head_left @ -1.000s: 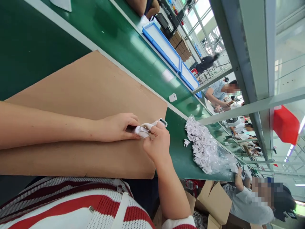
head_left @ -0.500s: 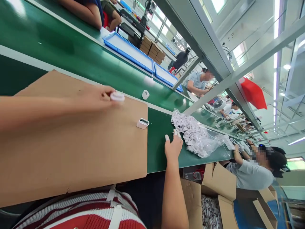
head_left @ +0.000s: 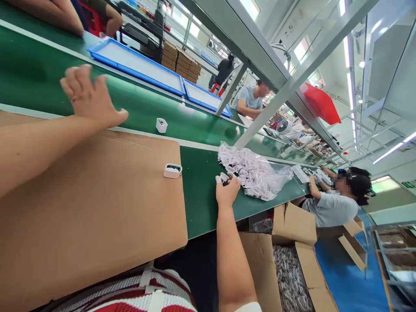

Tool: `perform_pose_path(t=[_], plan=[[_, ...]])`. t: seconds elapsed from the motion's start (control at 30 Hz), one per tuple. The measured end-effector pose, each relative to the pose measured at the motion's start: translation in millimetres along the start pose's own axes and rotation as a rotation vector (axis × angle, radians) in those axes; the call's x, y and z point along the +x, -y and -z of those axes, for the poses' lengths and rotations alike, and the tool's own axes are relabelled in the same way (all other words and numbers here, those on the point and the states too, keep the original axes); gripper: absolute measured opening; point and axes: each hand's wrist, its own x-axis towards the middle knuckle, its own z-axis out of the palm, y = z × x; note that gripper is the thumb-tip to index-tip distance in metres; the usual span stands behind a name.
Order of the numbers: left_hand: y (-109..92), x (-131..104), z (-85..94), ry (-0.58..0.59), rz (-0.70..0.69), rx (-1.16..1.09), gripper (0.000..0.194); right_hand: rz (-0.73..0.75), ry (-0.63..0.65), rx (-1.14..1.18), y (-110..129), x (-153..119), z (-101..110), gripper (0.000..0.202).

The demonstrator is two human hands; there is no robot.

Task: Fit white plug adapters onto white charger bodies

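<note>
My left hand (head_left: 91,95) is raised over the green conveyor at the upper left, fingers spread, holding nothing. White-tipped fingers of my right hand (head_left: 227,188) are closed on a small white part (head_left: 224,177), beside a clear plastic bag of white pieces (head_left: 255,171). A white oval housing (head_left: 172,170) with a dark inside lies near the right edge of the cardboard sheet (head_left: 130,195). Another white housing (head_left: 161,125) stands on the conveyor (head_left: 136,110) beyond the sheet.
Blue-rimmed trays (head_left: 139,67) line the conveyor's far side. A grey metal post (head_left: 256,104) rises behind the bag. Open cartons (head_left: 294,225), one filled with small pieces, sit below at right. A co-worker (head_left: 338,203) works farther right; other people are across the line.
My left hand has moved up and left over the conveyor, and the white object it held is gone from it. My right hand has closed on a small white part. The view has shifted.
</note>
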Motion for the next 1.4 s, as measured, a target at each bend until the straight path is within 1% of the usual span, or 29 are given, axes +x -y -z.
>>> perform_pose_path(t=[0.03,0.07,0.1,0.13,0.2,0.27,0.3,0.37,0.43,0.5,0.57,0.6,0.7,0.73,0.8,0.87,0.97,1.03,1.1,1.13,1.2,1.23,1.27,1.3,1.37,1.4], plan=[[-8.2,0.9,-10.8,0.044,-0.093,-0.023,0.105,-0.011,0.000,-0.036,3.1,0.3,0.5,0.054],[-15.0,2.5,-22.7,0.118,-0.171,-0.027,0.107,-0.017,0.021,-0.057,5.9,0.6,1.0,0.057],[-20.0,4.6,-34.7,0.198,-0.237,-0.020,0.105,-0.019,0.053,-0.051,8.3,0.8,1.5,0.054],[-23.3,6.7,-45.8,0.262,-0.277,-0.010,0.097,-0.020,0.085,-0.017,10.2,0.6,2.1,0.048],[-25.0,10.3,-61.7,0.338,-0.291,0.001,0.072,-0.023,0.121,0.114,12.5,-1.5,3.7,0.041],[-22.6,12.5,-65.6,0.337,-0.266,0.003,0.053,-0.019,0.129,0.293,14.1,-7.1,6.8,0.044],[-20.9,12.5,-62.9,0.316,-0.267,0.011,0.049,-0.014,0.138,0.387,15.1,-11.4,9.2,0.047],[-18.1,8.2,-50.6,0.268,-0.301,0.042,0.046,-0.016,0.189,0.571,18.2,-22.4,16.0,0.048],[-16.9,-6.0,-33.6,0.232,-0.336,0.080,0.047,-0.069,0.291,0.757,23.4,-34.6,24.7,0.044],[-17.5,-33.8,-17.2,0.240,-0.312,0.081,0.049,-0.166,0.403,0.926,30.7,-45.5,33.8,0.040],[-19.5,-74.4,-4.7,0.313,-0.255,0.019,0.051,-0.258,0.499,1.032,39.8,-53.5,40.9,0.041],[-21.1,-97.6,-0.6,0.376,-0.226,-0.034,0.053,-0.293,0.538,1.050,44.7,-56.4,43.3,0.042],[-26.5,-162.7,2.4,0.467,-0.211,-0.182,0.048,-0.334,0.638,1.025,60.4,-62.6,45.1,0.044],[-27.7,-178.6,0.5,0.500,-0.219,-0.207,0.046,-0.325,0.665,1.003,65.7,-64.5,44.3,0.044],[-27.5,-197.9,-5.4,0.535,-0.242,-0.241,0.044,-0.282,0.723,0.940,76.3,-68.7,41.9,0.042],[-23.2,-203.3,-11.6,0.537,-0.246,-0.293,0.046,-0.232,0.771,0.859,86.4,-73.6,39.2,0.037],[-13.0,-200.6,-17.3,0.551,-0.232,-0.370,0.057,-0.167,0.788,0.784,99.0,-80.7,35.0,0.038],[-8.1,-199.1,-18.4,0.561,-0.269,-0.381,0.049,-0.118,0.828,0.764,104.8,-83.9,31.7,0.036],[-6.9,-199.1,-18.0,0.545,-0.316,-0.398,0.041,-0.073,0.887,0.743,108.5,-85.0,28.5,0.029],[-7.5,-199.2,-17.5,0.534,-0.330,-0.416,0.041,-0.063,0.917,0.733,109.8,-84.9,27.3,0.028],[-9.8,-199.1,-16.4,0.526,-0.330,-0.446,0.042,-0.048,0.941,0.714,112.0,-83.4,26.4,0.033],[-10.9,-198.7,-16.1,0.533,-0.324,-0.453,0.042,-0.022,0.924,0.686,113.1,-82.3,26.9,0.035],[-11.6,-198.1,-16.1,0.540,-0.318,-0.457,0.042,0.038,0.880,0.630,114.4,-81.1,28.1,0.033],[-11.8,-197.4,-16.4,0.548,-0.318,-0.461,0.042,0.134,0.812,0.547,115.9,-79.9,29.7,0.027],[-11.2,-196.2,-17.4,0.556,-0.328,-0.471,0.042,0.385,0.664,0.358,119.7,-78.1,32.9,0.016],[-10.7,-195.7,-17.7,0.555,-0.333,-0.476,0.042,0.507,0.629,0.284,121.9,-77.6,33.8,0.016]])
